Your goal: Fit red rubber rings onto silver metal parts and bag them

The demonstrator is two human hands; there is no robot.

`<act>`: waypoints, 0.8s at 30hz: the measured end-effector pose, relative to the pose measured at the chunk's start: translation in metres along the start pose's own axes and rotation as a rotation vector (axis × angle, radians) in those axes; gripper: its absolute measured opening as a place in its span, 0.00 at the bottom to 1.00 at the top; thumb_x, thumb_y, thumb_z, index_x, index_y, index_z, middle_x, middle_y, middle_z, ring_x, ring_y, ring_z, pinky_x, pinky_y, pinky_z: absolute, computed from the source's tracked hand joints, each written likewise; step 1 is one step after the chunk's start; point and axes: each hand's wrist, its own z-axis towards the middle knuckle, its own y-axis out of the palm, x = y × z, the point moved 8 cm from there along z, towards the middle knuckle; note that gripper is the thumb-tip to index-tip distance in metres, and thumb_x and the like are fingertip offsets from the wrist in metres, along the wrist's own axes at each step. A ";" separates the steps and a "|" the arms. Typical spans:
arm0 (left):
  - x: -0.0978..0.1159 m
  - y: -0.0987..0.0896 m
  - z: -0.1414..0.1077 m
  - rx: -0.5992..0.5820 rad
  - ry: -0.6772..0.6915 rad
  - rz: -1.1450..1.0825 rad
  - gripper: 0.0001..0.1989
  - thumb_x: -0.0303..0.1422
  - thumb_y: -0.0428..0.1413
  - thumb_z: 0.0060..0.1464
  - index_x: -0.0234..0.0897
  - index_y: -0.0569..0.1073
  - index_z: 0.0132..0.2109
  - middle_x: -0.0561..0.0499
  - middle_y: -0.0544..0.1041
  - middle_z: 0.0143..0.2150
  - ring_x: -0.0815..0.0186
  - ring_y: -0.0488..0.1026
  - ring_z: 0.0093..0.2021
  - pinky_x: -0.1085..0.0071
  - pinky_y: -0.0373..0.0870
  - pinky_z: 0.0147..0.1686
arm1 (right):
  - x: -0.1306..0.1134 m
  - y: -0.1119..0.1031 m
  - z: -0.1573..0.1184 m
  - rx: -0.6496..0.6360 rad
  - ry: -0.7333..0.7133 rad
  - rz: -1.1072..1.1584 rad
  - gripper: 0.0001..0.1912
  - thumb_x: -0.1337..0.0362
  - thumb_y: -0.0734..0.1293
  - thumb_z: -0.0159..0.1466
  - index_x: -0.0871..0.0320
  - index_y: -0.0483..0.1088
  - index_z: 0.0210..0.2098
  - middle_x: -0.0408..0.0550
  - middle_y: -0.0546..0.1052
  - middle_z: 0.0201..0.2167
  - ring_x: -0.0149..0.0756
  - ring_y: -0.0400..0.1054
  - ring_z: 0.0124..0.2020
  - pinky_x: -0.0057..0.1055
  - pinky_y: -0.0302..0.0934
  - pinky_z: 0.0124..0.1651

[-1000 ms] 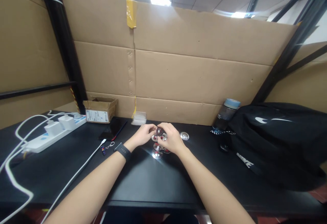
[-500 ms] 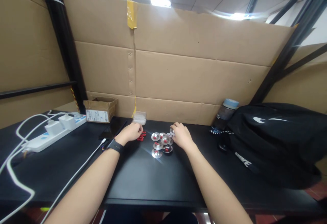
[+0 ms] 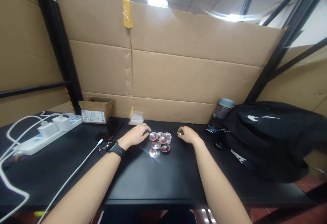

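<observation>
Several shiny round metal discs with domed middles and red bits at their centres, which look like finger cymbals [image 3: 155, 145], lie in an overlapping cluster on the black table. My left hand [image 3: 136, 135], with a dark watch on the wrist, rests just left of them. Its thumb and forefinger are apart, close to the nearest disc, and I see nothing between them. To the right of the cluster, my right hand [image 3: 188, 135] is closed on one metal finger cymbal [image 3: 180, 132], mostly covered by the fingers.
A clear plastic box [image 3: 136, 118] and an open cardboard box [image 3: 95, 110] stand against the cardboard wall. At left are a phone [image 3: 109, 129], a white cable and a power strip [image 3: 48, 133]. At right are a bottle [image 3: 219, 113] and a black bag [image 3: 265, 142].
My right hand has moved right, away from the cluster, with a finger cymbal in it. My left hand has shifted right toward the discs; the small red pieces beside it are now hidden.
</observation>
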 end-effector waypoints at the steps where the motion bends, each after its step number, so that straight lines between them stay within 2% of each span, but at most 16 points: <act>1: 0.008 0.001 0.001 -0.002 0.034 -0.012 0.13 0.28 0.51 0.61 0.38 0.78 0.48 0.45 0.78 0.47 0.61 0.75 0.48 0.68 0.69 0.52 | 0.004 0.002 0.002 -0.003 0.014 0.012 0.18 0.54 0.64 0.66 0.52 0.74 0.52 0.52 0.75 0.53 0.43 0.71 0.52 0.34 0.61 0.51; 4: 0.026 0.007 0.001 -0.025 0.073 -0.005 0.13 0.28 0.50 0.62 0.40 0.78 0.47 0.47 0.78 0.47 0.62 0.75 0.48 0.69 0.69 0.51 | 0.021 0.007 0.007 0.003 0.087 0.034 0.23 0.48 0.56 0.70 0.50 0.72 0.55 0.53 0.71 0.59 0.48 0.67 0.57 0.41 0.60 0.55; 6: 0.028 0.012 0.001 -0.044 0.030 0.047 0.13 0.28 0.51 0.62 0.41 0.79 0.45 0.47 0.79 0.45 0.61 0.75 0.47 0.68 0.69 0.50 | 0.033 0.011 0.009 0.011 0.147 0.037 0.23 0.50 0.52 0.72 0.47 0.70 0.58 0.52 0.68 0.62 0.51 0.63 0.60 0.48 0.59 0.57; 10: 0.024 0.021 0.003 -0.069 -0.081 0.123 0.11 0.28 0.53 0.61 0.41 0.80 0.42 0.47 0.79 0.43 0.60 0.76 0.45 0.68 0.69 0.46 | 0.058 0.018 0.010 0.034 0.265 0.024 0.22 0.58 0.54 0.71 0.44 0.65 0.61 0.51 0.62 0.67 0.54 0.57 0.65 0.57 0.53 0.60; 13: 0.021 0.023 0.004 -0.059 -0.116 0.127 0.09 0.29 0.54 0.60 0.41 0.80 0.39 0.47 0.79 0.41 0.60 0.76 0.44 0.69 0.68 0.45 | 0.072 0.020 0.009 0.058 0.336 0.017 0.25 0.56 0.54 0.71 0.45 0.60 0.65 0.53 0.56 0.70 0.57 0.51 0.67 0.61 0.50 0.60; 19: 0.017 0.023 0.004 -0.046 -0.150 0.120 0.08 0.29 0.54 0.59 0.39 0.78 0.35 0.45 0.78 0.39 0.60 0.76 0.41 0.69 0.68 0.43 | 0.071 0.021 0.012 0.097 0.340 0.006 0.25 0.53 0.52 0.72 0.45 0.59 0.66 0.55 0.58 0.68 0.56 0.53 0.66 0.59 0.50 0.60; 24: 0.016 0.023 0.004 -0.037 -0.160 0.099 0.07 0.29 0.54 0.60 0.38 0.77 0.36 0.46 0.79 0.39 0.60 0.76 0.42 0.69 0.67 0.42 | 0.064 0.021 0.012 0.100 0.325 -0.001 0.24 0.54 0.52 0.72 0.41 0.60 0.65 0.54 0.58 0.67 0.57 0.53 0.66 0.61 0.50 0.59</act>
